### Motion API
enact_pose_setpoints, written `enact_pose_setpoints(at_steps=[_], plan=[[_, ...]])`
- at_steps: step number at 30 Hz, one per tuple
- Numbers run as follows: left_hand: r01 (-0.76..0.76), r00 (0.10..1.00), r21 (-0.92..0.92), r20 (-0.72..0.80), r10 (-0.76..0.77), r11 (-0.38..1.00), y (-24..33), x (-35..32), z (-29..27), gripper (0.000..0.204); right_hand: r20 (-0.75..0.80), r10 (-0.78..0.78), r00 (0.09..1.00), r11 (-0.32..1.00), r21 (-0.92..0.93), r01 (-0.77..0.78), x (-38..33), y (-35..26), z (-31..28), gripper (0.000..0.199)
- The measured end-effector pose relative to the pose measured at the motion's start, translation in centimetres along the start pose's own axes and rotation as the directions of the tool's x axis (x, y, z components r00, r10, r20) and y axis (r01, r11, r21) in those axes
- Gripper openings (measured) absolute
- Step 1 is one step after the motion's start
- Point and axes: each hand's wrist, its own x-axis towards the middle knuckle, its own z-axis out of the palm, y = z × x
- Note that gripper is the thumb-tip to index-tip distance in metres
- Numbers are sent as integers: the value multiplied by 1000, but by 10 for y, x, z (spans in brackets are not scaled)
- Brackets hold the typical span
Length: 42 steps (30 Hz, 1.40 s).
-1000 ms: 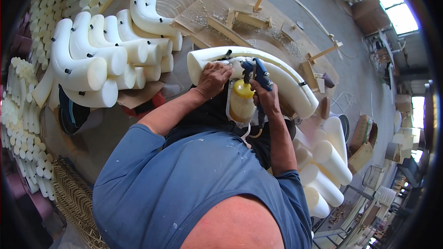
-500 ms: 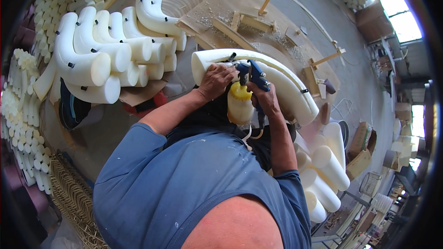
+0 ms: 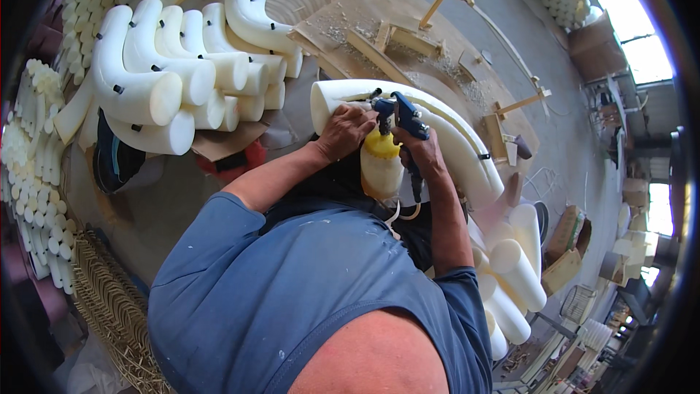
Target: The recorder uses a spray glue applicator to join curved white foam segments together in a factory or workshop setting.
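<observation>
A long curved white foam piece (image 3: 467, 147) lies in front of me, with a seam running along its top. My left hand (image 3: 345, 131) presses on its near end, fingers bent over the foam. My right hand (image 3: 423, 153) grips a blue spray gun (image 3: 398, 115) with a yellow-topped translucent cup (image 3: 380, 168) hanging under it. The gun's nozzle points at the seam close to my left hand. A thin hose (image 3: 399, 213) trails from the gun toward my body.
Several curved white foam bends (image 3: 175, 73) are stacked at the left, with small foam rolls (image 3: 29, 175) beyond them. A wooden jig board (image 3: 408, 36) with sawdust lies behind the piece. Foam cylinders (image 3: 514, 277) lie at the right. Wicker frames (image 3: 109, 306) sit lower left.
My head has shifted slightly, so the view has slid. Both hands stay on the foam piece and the spray gun at nearly the same spot.
</observation>
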Motion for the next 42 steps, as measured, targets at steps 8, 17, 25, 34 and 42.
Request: enact_pose_setpoints(at_steps=[8, 17, 25, 34, 42], plan=[[-30, 999, -24, -26, 29, 999, -3, -1, -1, 17, 18, 17, 1000, 999, -44, -16, 1, -3, -1, 32], [-53, 996, -33, -77, 50, 998, -7, -4, 5, 23, 58, 33, 998, 999, -45, -30, 13, -9, 0, 30], [-39, 995, -40, -92, 35, 998, -8, -4, 2, 14, 109, 23, 994, 1000, 14, -25, 20, -11, -4, 25], [-24, 995, 12, -97, 25, 1000, -7, -6, 6, 12, 132, 8, 991, 1000, 11, -10, 23, -14, -5, 21], [-22, 996, 12, -91, 23, 1000, -8, -7, 5, 12, 140, 8, 990, 1000, -5, -7, 23, -13, -5, 22]])
